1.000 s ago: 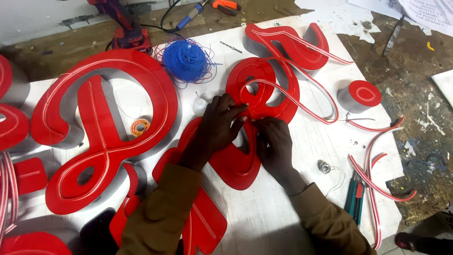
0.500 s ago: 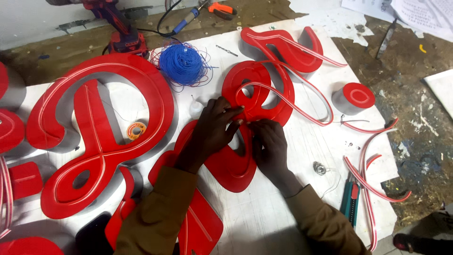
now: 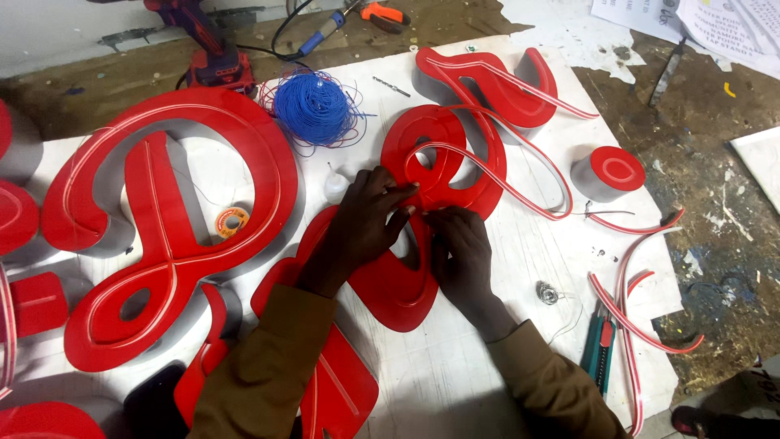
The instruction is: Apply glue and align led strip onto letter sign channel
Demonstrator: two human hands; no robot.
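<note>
Both hands rest on a red script sign letter point(image 3: 443, 154) lying on a white board point(image 3: 455, 382). My left hand point(image 3: 361, 228) presses down on the letter's narrow middle, fingers pointing right. My right hand point(image 3: 459, 248) meets it there, fingertips pinching the red-and-white flexible strip point(image 3: 520, 183) where it joins the letter's face. The strip loops out across the upper part of the letter and off to the right. What lies under the fingertips is hidden.
A large red letter point(image 3: 162, 211) lies at left, with a tape roll point(image 3: 231, 221) inside it. A coil of blue wire point(image 3: 313, 106) and a red drill point(image 3: 207, 49) sit behind. A red round cap point(image 3: 613, 171), loose strips point(image 3: 642, 309), a utility knife point(image 3: 600, 345) and a small wire spool point(image 3: 548, 293) are at right.
The hands stay on the same spot of the letter; the fingers have shifted only slightly. The view has drifted a little.
</note>
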